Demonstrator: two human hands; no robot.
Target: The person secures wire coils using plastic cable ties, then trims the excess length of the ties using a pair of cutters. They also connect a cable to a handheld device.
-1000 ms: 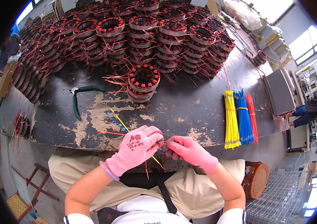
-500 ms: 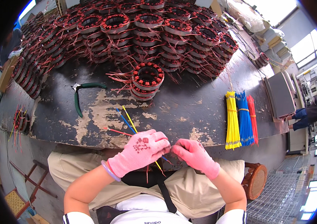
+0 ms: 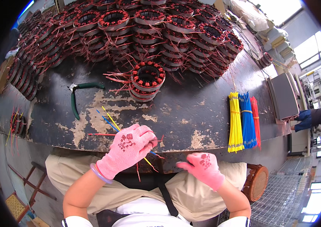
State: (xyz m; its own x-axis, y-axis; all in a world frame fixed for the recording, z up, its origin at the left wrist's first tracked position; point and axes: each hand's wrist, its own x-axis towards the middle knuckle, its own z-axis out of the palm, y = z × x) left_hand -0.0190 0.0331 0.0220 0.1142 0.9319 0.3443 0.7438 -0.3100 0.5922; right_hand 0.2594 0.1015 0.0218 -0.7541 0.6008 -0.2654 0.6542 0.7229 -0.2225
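My left hand (image 3: 130,147), in a pink glove, is closed around a few thin wires above the table's front edge. A yellow wire (image 3: 109,116), a blue wire (image 3: 108,120) and a red wire (image 3: 101,134) stick out on its far left side. Their other ends, some with bare-looking tips, come out below and to the right of the fingers. My right hand (image 3: 204,168), gloved alike, hovers over my lap, apart from the wires. Its thumb stands away from the loosely curled fingers, and nothing shows in it.
Green-handled cutters (image 3: 78,99) lie left on the worn dark table (image 3: 183,113). Ahead stands a short stack of red-wound stator rings (image 3: 148,79); many more stacks (image 3: 149,19) fill the back. Yellow (image 3: 235,123), blue (image 3: 247,121) and red wire bundles (image 3: 255,121) lie right.
My hands have come apart. The left has shifted left and slightly away with the wires; the right has moved right and down toward my lap, its thumb now off the fingers.
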